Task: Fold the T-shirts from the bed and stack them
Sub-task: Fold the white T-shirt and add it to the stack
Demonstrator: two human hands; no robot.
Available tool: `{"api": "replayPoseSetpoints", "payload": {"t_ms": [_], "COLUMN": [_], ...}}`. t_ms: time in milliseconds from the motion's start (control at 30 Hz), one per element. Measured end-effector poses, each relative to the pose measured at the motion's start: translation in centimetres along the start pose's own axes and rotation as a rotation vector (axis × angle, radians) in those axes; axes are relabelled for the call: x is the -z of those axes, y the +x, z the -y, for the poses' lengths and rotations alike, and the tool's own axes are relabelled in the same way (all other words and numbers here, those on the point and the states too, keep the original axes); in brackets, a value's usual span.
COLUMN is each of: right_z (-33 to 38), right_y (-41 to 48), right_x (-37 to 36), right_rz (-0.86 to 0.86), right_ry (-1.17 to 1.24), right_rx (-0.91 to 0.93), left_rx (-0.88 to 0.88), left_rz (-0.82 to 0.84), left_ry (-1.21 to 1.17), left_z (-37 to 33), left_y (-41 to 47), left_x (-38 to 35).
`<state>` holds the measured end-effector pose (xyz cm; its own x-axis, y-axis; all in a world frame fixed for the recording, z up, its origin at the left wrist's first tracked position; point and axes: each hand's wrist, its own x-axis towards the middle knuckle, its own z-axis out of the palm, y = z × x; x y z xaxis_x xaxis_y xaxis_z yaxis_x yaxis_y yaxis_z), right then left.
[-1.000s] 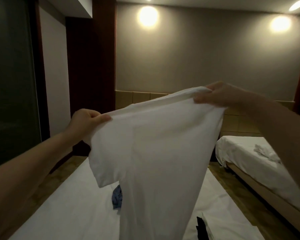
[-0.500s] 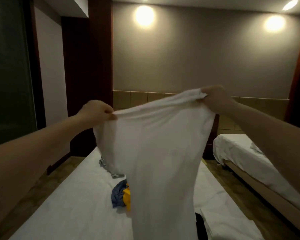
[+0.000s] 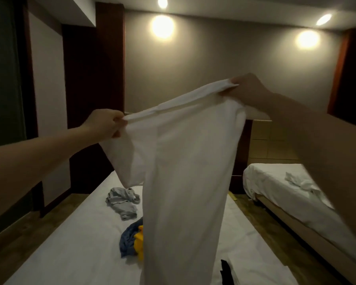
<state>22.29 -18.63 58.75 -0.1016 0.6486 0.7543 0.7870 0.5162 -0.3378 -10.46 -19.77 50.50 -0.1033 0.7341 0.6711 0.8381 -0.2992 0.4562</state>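
A white T-shirt [image 3: 185, 171] hangs in the air over the bed [image 3: 74, 239], stretched along its top edge. My left hand [image 3: 105, 125] grips the left end of that edge, and my right hand [image 3: 249, 90] pinches the right end, higher up. One short sleeve droops at the left. Behind the shirt on the sheet lie a crumpled grey T-shirt [image 3: 122, 202], a blue one [image 3: 128, 241] and a yellow one [image 3: 139, 243], partly hidden. A black garment [image 3: 226, 272] shows at the bottom edge.
A second bed [image 3: 275, 186] stands to the right with a pale crumpled cloth [image 3: 296, 179] on it. A strip of wooden floor [image 3: 253, 212] runs between the beds. Dark wood panels and a wall rise behind.
My hands have pulled apart, stretching the shirt's top edge taut, and the right hand has risen. The view has dropped, showing the grey shirt and more of the coloured ones.
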Motion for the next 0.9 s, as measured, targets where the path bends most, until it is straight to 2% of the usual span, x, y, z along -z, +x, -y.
{"api": "replayPoseSetpoints", "payload": {"t_ms": [133,167,267,367,500,567,800,900], "right_z": [-0.9,-1.2,-1.6,-2.0,-1.6,-1.1,-0.2,-0.5], "right_y": [-1.4,-1.6,-1.9,-1.7,-2.1,-2.5,-4.7,-5.2], "right_x": [-3.9,-4.2,-3.7,-3.4,-2.7,-2.0,-1.0,-1.7], "right_rz": [0.315,0.334,0.176,0.004,-0.008,0.097,0.647,0.712], "right_ry": [-0.162,-0.12,0.194,0.21,0.243,0.235,0.018,0.035], "right_rx": [-0.004,0.007,0.002,0.077,0.044,0.018,-0.165,-0.16], "left_rx": [0.181,0.239,0.262,0.256,0.229,0.206,0.164,0.143], "left_rz": [0.372,0.392,0.368,0.415,0.361,0.311,0.425,0.415], "left_ry": [0.039,-0.011,-0.057,-0.081,-0.165,-0.201,-0.075,-0.096], "left_z": [0.9,1.3,2.5,2.4,1.3,1.3,3.1,3.8], "left_y": [-0.4,-0.4,-0.7,-0.7,-0.4,-0.3,-1.8,-2.2], "left_x": [-0.5,-0.4,0.6,1.6,3.3,4.0,3.8,3.3]}}
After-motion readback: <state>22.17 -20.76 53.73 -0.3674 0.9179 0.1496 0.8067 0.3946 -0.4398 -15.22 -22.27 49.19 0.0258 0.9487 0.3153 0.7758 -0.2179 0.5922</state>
